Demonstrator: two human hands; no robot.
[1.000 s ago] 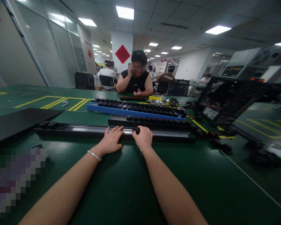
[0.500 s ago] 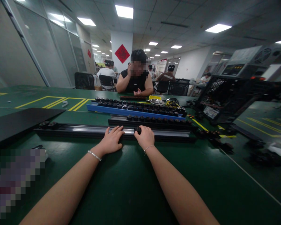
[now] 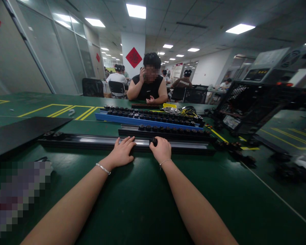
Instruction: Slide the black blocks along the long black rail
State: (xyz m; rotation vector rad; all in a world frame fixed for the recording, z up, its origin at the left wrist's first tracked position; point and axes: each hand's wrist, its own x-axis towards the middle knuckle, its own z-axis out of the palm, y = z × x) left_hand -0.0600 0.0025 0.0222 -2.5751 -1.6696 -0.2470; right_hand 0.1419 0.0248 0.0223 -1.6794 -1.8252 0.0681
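Observation:
A long black rail with a shiny metal strip along its top lies across the green table in front of me. My left hand rests on it near the middle, fingers spread and flat. Just to the right, my right hand grips a small black wheel-like part on the rail between thumb and fingers. Two similar black parts sit at the rail's left end. Directly behind lies a shorter black rail with several round black parts along it.
Beyond is a blue rail carrying several black parts. An open computer case stands at the right, with loose black parts before it. A black panel lies at the left. Across the table sits a person.
My right hand has slid slightly to the right along the rail with the small black part. My left hand stays in place on the rail.

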